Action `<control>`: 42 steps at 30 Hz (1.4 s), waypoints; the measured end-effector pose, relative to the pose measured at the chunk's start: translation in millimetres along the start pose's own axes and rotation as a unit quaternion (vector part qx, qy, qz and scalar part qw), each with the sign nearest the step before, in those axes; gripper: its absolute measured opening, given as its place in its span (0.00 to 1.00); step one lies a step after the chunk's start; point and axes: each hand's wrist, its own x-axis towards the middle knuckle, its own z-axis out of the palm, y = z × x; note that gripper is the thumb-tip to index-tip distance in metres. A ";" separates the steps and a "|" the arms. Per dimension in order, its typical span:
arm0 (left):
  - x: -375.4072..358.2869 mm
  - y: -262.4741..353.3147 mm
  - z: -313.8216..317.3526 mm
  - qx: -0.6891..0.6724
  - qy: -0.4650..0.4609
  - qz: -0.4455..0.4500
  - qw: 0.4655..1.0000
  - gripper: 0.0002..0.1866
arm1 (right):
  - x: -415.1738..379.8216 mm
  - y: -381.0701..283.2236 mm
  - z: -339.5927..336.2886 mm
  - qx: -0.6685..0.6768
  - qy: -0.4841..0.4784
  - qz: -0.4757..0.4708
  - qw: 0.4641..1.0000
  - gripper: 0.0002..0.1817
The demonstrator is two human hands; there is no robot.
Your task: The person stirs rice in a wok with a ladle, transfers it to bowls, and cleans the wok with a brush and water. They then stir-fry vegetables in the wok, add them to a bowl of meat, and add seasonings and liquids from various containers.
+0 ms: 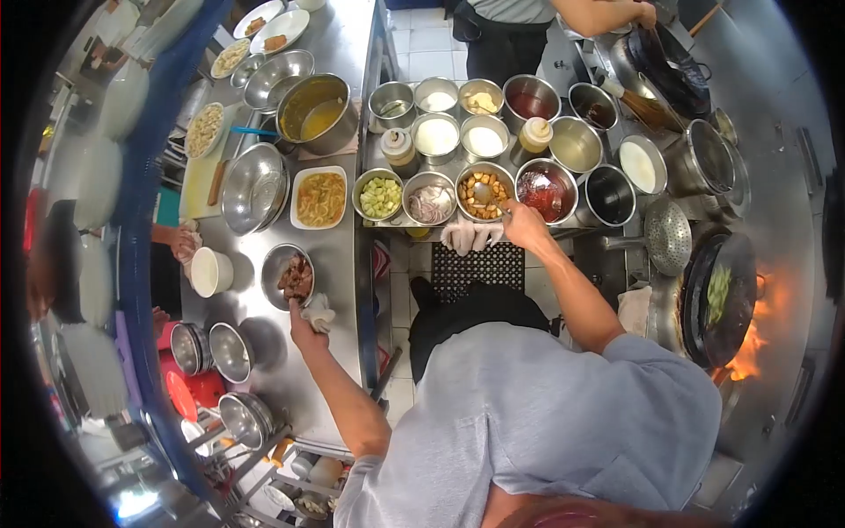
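My left hand (305, 327) is closed at the near rim of a metal bowl (271, 253) on the left steel counter. Dark cooked meat pieces (296, 276) lie in that bowl, and a crumpled white cloth (318, 312) is against the hand. My right hand (525, 223) grips the handle of a metal spoon (481, 190), whose head rests among browned cubes (495, 206) in a round metal container. Beside it stand containers of sliced onion (430, 202), green cubes (380, 197) and red sauce (544, 195).
Flames (750, 339) rise around a wok (720, 299) holding green vegetables at the right. A perforated ladle (667, 236) lies near it. Another person (510, 35) works at the far stove; another person's hand (185, 245) shows left. Stacked bowls (242, 420) stand lower left.
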 end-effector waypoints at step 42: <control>-89.9 -66.8 169.4 0.412 -0.127 0.039 0.901 0.13 | -1.3 -22.1 -106.2 0.280 -0.196 -0.004 0.940 0.14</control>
